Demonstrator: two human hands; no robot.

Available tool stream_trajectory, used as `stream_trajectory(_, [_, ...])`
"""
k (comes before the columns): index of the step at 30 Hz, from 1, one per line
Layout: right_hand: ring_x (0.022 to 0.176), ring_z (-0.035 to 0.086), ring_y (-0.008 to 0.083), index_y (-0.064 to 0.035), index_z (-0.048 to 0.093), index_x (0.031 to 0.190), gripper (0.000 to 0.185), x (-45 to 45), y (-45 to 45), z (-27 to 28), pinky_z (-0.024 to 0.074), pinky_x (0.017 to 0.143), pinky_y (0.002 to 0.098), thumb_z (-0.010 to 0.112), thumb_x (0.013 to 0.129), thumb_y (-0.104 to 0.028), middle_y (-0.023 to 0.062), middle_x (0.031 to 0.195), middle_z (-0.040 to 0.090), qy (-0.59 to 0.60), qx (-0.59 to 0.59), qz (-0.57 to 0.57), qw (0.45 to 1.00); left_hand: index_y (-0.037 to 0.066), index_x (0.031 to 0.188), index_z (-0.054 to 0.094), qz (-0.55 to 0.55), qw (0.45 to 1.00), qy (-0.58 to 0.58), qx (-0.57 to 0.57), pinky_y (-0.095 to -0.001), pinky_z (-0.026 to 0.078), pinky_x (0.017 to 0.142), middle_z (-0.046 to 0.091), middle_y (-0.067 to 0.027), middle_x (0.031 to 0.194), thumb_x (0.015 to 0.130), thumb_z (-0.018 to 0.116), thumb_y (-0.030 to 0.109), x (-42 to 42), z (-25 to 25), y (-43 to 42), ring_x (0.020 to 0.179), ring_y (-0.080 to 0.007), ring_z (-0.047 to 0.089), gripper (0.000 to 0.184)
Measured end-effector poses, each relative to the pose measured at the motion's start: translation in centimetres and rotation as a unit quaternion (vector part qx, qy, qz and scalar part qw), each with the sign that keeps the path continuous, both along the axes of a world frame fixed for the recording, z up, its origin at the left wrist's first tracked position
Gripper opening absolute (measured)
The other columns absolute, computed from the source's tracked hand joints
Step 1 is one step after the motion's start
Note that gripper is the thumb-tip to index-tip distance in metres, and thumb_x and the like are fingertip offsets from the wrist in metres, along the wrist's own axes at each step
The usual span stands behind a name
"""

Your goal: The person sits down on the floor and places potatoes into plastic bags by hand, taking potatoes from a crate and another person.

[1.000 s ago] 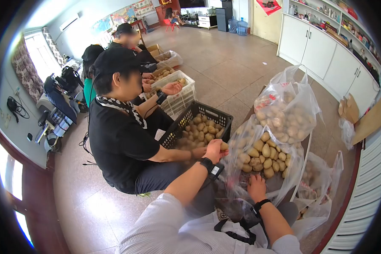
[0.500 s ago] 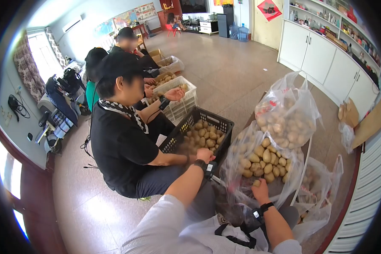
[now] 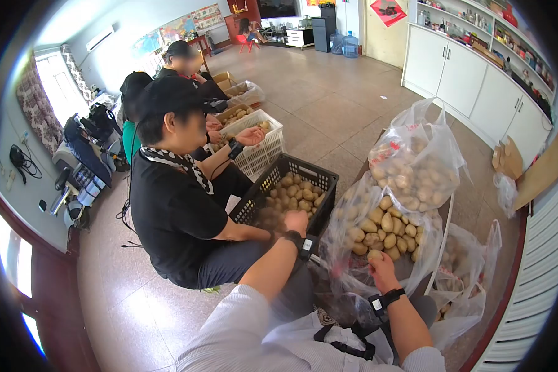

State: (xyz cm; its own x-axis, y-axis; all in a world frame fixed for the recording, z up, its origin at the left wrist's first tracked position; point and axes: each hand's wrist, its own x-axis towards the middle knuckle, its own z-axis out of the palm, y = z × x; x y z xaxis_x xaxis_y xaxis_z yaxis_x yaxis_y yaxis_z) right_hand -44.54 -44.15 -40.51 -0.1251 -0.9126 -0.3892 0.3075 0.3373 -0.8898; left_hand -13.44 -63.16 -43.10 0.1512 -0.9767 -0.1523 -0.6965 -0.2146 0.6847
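My right hand is closed around a potato at the near edge of an open clear plastic bag. Inside that bag lies a heap of potatoes. My left hand reaches over the near side of a black slotted crate, its fingers curled; whatever they hold is hidden behind the hand. Loose potatoes fill much of the crate. Beside my left forearm, a co-worker's forearm also reaches to the crate.
A tied bag of potatoes stands behind the open one, and another plastic bag sits at right. The co-worker in black sits close on my left. Beyond are a white crate and other people. White cabinets line the right wall.
My right hand has risen slightly with the potato, which now shows more. My left hand stays over the crate, with its fingers turned further away. The whole view has shifted a little.
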Motion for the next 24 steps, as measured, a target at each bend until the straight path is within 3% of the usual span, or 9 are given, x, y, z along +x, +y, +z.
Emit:
stream_trajectory(1, [0.067, 0.056, 0.0126, -0.0069, 0.058, 0.114, 0.028, 0.3, -0.1, 0.5, 0.0435, 0.056, 0.0279, 0.062, 0.086, -0.012, 0.0016, 0.091, 0.060, -0.001, 0.000, 0.000, 1.000, 0.002, 0.100, 0.066, 0.193, 0.923, 0.333, 0.013, -0.0373, 0.048, 0.058, 0.065, -0.0095, 0.090, 0.091, 0.058, 0.021, -1.3, 0.1, -0.1, 0.072, -0.0243, 0.063, 0.022])
stream_trajectory(4, [0.070, 0.056, 0.0111, -0.0047, 0.057, 0.116, 0.031, 2.1, -0.5, 3.8, 0.0450, 0.056, 0.0255, 0.063, 0.088, -0.013, 0.0021, 0.095, 0.061, -0.038, 0.009, 0.014, 0.999, 0.003, 0.106, 0.062, 0.110, 0.907, 0.405, 0.018, -0.0310, 0.043, 0.051, 0.063, -0.0079, 0.093, 0.092, 0.055, 0.021, -5.1, 9.6, 4.9, 0.062, -0.0175, 0.057, 0.024])
stream_trajectory(7, [0.066, 0.057, 0.0106, -0.0059, 0.059, 0.115, 0.029, 3.9, -1.2, 7.0, 0.0461, 0.056, 0.0250, 0.063, 0.092, -0.024, 0.0018, 0.092, 0.063, -0.034, 0.015, 0.056, 0.998, 0.004, 0.111, 0.060, -0.021, 0.893, 0.443, 0.075, -0.0283, 0.039, 0.045, 0.064, -0.0077, 0.092, 0.092, 0.058, 0.026, -6.3, 9.9, 5.6, 0.056, -0.0141, 0.055, 0.029])
stream_trajectory(9, [0.063, 0.056, 0.0112, -0.0083, 0.058, 0.112, 0.034, 5.1, -1.5, 8.9, 0.0444, 0.055, 0.0259, 0.058, 0.098, -0.039, 0.0016, 0.086, 0.063, -0.002, 0.035, 0.090, 0.995, 0.004, 0.109, 0.060, -0.073, 0.895, 0.427, 0.103, -0.0275, 0.038, 0.044, 0.064, -0.0069, 0.092, 0.094, 0.056, 0.030, -7.3, 11.2, 6.8, 0.054, -0.0130, 0.054, 0.030])
stream_trajectory(12, [0.062, 0.055, 0.0102, -0.0076, 0.060, 0.105, 0.037, 6.5, -1.8, 10.6, 0.0439, 0.054, 0.0245, 0.051, 0.100, -0.044, 0.0021, 0.082, 0.064, 0.044, -0.006, 0.105, 0.993, 0.006, 0.107, 0.061, -0.156, 0.888, 0.400, 0.164, -0.0264, 0.037, 0.042, 0.064, -0.0052, 0.089, 0.096, 0.053, 0.038, -8.4, 12.5, 8.0, 0.051, -0.0114, 0.053, 0.035])
stream_trajectory(14, [0.061, 0.055, 0.0100, -0.0071, 0.060, 0.102, 0.039, 6.7, -2.2, 10.3, 0.0435, 0.053, 0.0242, 0.049, 0.101, -0.044, 0.0020, 0.080, 0.063, 0.048, -0.033, 0.122, 0.991, 0.010, 0.102, 0.061, -0.205, 0.862, 0.403, 0.232, -0.0255, 0.037, 0.043, 0.063, -0.0022, 0.077, 0.099, 0.049, 0.047, -8.7, 14.1, 8.9, 0.051, -0.0104, 0.053, 0.039])
stream_trajectory(19, [0.057, 0.053, 0.0104, -0.0051, 0.061, 0.095, 0.041, 7.0, -3.0, 8.9, 0.0424, 0.051, 0.0247, 0.046, 0.103, -0.042, 0.0027, 0.073, 0.062, 0.085, -0.086, 0.121, 0.985, 0.011, 0.099, 0.061, -0.234, 0.815, 0.455, 0.272, -0.0255, 0.038, 0.043, 0.062, -0.0011, 0.073, 0.099, 0.050, 0.045, -8.5, 13.4, 8.6, 0.052, -0.0110, 0.055, 0.036])
stream_trajectory(22, [0.056, 0.054, 0.0105, -0.0025, 0.060, 0.096, 0.035, 6.0, -2.9, 7.1, 0.0422, 0.050, 0.0257, 0.048, 0.103, -0.035, 0.0034, 0.070, 0.061, 0.186, -0.086, 0.072, 0.976, 0.010, 0.099, 0.061, -0.204, 0.806, 0.485, 0.271, -0.0252, 0.038, 0.044, 0.063, -0.0026, 0.077, 0.099, 0.051, 0.043, -8.4, 13.0, 8.2, 0.053, -0.0131, 0.056, 0.035])
stream_trajectory(24, [0.066, 0.060, 0.0161, 0.0005, 0.060, 0.100, 0.028, 4.3, -3.2, 3.8, 0.0476, 0.058, 0.0306, 0.055, 0.099, -0.027, 0.0087, 0.076, 0.063, 0.323, -0.151, 0.057, 0.932, 0.009, 0.099, 0.061, -0.165, 0.812, 0.493, 0.264, -0.0251, 0.039, 0.045, 0.064, -0.0033, 0.078, 0.099, 0.051, 0.042, -8.2, 12.0, 7.5, 0.053, -0.0144, 0.056, 0.034])
